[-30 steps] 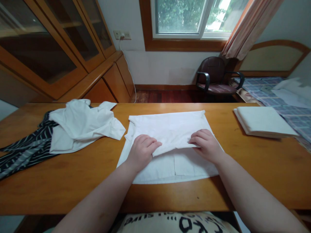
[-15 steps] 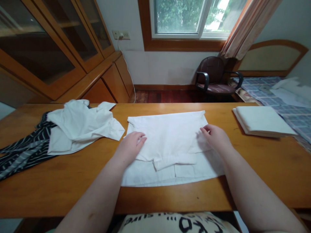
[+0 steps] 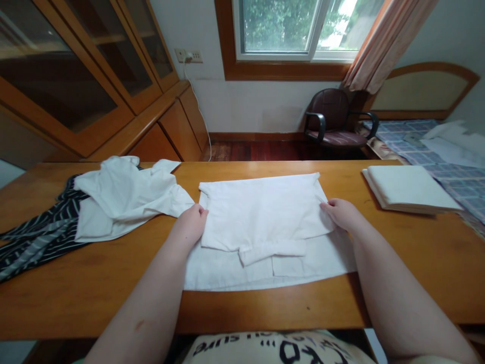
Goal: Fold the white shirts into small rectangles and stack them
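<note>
A white shirt (image 3: 261, 212) lies partly folded on the wooden table in front of me, its upper layer turned down over a wider lower layer. A collar-like band crosses its near half, beside what looks like a pocket edge. At the shirt's left edge, my left hand (image 3: 194, 221) is closed in a pinch on the cloth. My right hand (image 3: 340, 213) pinches the right edge at about the same height. The fingertips of both hands are partly hidden.
On the table's (image 3: 125, 288) left lies another white garment (image 3: 129, 197) over black-and-white striped cloth (image 3: 41, 235). A folded pale stack (image 3: 413, 187) sits at the right. Beyond are a dark red armchair (image 3: 331, 116), a bed (image 3: 409, 131) and a glass-door cabinet (image 3: 147, 86).
My left hand has moved left and closed on the shirt's left edge. My right hand has shifted slightly right along the other edge. The lower layer is spread a little wider.
</note>
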Action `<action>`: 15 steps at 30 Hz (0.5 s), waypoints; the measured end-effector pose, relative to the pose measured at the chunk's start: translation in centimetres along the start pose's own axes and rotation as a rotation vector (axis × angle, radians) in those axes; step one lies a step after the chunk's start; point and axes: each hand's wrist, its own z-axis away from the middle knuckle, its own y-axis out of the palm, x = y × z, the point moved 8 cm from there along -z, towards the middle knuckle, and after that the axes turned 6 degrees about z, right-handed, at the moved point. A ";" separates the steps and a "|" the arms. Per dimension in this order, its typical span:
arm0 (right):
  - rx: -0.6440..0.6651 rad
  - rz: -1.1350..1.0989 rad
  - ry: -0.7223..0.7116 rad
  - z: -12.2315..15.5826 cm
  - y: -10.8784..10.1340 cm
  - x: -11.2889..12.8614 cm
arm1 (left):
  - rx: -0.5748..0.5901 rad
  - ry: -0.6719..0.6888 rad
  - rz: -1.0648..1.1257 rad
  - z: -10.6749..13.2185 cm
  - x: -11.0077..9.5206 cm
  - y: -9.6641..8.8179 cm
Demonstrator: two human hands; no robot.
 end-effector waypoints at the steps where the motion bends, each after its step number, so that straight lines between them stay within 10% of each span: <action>1: 0.020 0.001 0.007 0.1 0.0 0.1 | -0.010 -0.011 0.002 -0.1 0.1 0.0; 15: 0.017 0.279 0.039 0.2 1.1 0.3 | -0.035 0.063 0.063 -0.2 0.0 0.8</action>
